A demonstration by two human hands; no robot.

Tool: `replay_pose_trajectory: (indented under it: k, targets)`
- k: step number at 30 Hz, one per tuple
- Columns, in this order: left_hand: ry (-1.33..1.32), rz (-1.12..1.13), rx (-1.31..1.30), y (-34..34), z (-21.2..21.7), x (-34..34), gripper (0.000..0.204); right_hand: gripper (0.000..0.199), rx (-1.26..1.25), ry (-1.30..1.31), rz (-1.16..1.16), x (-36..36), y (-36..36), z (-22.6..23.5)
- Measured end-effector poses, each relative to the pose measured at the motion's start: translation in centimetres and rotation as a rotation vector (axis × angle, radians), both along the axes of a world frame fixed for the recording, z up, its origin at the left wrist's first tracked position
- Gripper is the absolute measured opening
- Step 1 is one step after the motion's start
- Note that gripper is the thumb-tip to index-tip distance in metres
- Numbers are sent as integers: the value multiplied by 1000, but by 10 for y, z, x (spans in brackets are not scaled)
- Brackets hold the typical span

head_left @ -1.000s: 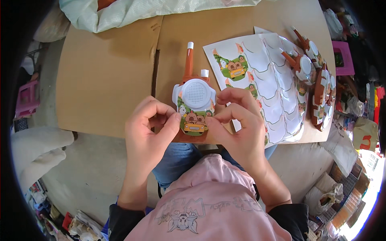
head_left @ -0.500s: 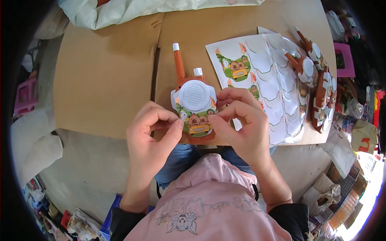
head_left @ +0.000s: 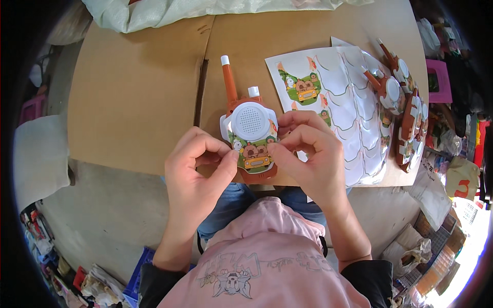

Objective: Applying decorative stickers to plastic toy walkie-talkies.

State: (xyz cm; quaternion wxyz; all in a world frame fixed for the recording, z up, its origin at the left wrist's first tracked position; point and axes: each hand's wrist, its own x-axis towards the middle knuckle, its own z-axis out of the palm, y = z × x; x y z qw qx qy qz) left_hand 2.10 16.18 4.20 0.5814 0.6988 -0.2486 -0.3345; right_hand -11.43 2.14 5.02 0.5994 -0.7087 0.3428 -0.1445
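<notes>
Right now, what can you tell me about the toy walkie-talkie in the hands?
The toy walkie-talkie looks like brown plastic, with a long antenna tipped white, a short white knob beside it, and a round white speaker grille. Below the grille is a colourful cartoon sticker of animals in a yellow car. It stands over the edge of the cardboard table, antenna pointing away. The left hand and right hand pinch its lower sides, thumbs on the sticker.
</notes>
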Motion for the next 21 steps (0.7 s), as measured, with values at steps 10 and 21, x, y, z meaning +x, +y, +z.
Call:
replay_pose_trajectory:
  k: [10,21]
  targets:
    - [-57,4,-10,-2,0,-2,10,6,10,18,-7,1,0,0]
    - [-82,12,8,-2,2,-4,11,6,6,25,-6,2,0,1]
